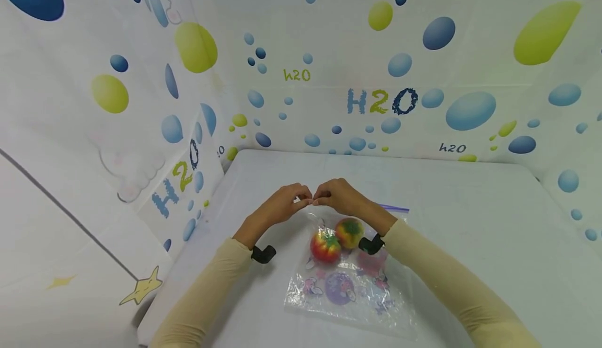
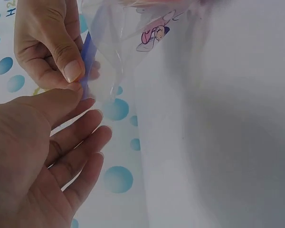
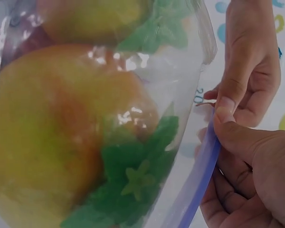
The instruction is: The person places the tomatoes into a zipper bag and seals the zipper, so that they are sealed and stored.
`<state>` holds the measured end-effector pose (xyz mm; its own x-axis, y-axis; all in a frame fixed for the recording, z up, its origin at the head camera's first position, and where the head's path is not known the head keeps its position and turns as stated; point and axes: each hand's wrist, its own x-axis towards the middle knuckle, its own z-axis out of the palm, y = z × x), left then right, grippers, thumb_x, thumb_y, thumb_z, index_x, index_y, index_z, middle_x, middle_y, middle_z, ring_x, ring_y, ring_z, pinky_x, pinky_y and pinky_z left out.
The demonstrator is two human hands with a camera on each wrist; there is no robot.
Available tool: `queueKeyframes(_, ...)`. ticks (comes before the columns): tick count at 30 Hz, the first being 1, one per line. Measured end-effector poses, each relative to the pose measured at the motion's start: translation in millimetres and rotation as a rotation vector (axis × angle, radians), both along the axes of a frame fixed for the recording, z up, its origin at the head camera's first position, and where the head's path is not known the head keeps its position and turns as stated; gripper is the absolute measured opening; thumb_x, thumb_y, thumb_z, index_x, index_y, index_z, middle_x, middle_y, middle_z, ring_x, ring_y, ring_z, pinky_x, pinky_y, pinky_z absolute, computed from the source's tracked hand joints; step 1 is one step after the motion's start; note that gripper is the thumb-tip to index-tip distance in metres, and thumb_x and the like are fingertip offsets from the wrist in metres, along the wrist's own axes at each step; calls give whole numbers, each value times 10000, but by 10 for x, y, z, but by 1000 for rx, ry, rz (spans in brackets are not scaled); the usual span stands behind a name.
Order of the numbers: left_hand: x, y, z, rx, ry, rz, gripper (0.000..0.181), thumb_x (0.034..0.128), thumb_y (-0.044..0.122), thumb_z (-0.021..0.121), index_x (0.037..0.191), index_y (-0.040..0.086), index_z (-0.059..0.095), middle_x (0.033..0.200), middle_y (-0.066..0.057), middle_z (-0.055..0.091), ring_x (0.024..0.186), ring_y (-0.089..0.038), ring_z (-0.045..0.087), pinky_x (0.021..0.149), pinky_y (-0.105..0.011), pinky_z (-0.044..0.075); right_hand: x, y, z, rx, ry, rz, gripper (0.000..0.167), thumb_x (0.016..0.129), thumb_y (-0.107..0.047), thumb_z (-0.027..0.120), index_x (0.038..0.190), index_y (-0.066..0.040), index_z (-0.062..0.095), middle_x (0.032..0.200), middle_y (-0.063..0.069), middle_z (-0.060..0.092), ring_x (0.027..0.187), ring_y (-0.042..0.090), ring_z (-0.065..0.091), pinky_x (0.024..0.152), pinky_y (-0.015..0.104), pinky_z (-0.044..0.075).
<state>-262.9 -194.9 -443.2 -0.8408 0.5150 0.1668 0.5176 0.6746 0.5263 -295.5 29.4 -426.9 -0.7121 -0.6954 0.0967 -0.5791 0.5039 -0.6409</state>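
Observation:
A clear zip bag printed with cartoon figures lies on the table, its purple zip strip along the far edge. Two round red-and-yellow artificial fruits with green leafy tops are inside. At the bag's far left corner, my left hand pinches the end of the strip between thumb and forefinger; its other fingers are loosely bent in the left wrist view. My right hand meets it there, thumb tip against thumb tip, pinching the same strip. The right forearm hides part of the bag's far edge.
A white cloth covers the table. Behind it and at the left hang white curtains with blue and green spots and H2O lettering. Dark straps sit on both wrists.

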Motion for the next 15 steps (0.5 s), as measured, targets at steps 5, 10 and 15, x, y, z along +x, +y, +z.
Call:
queueKeyframes(5,-13,35,30,-44,24,14,101,1033,173,690,1094,107,735,1073,-51,725,1051,-235,695,980,-431,558,-12,-10,4,14,5,0,118,990,-166,749,1042,-91,824,978,12,809,844,135,651,836,294,579)
queueKeyframes(10,-20,56,45,-49,44,-14,75,1030,156,690,1067,107,733,1073,-53,739,1051,-238,707,969,-429,563,-34,2,-22,-5,3,12,100,991,-156,747,1020,-93,819,970,6,809,845,134,647,840,293,574)
queueKeyframes(15,-25,40,50,-28,69,-60,53,1037,142,683,1052,109,722,1064,-54,738,1049,-242,710,958,-447,569,-74,42,-33,-24,13,57,103,997,-170,743,1017,-97,813,980,52,812,840,117,649,817,287,558)
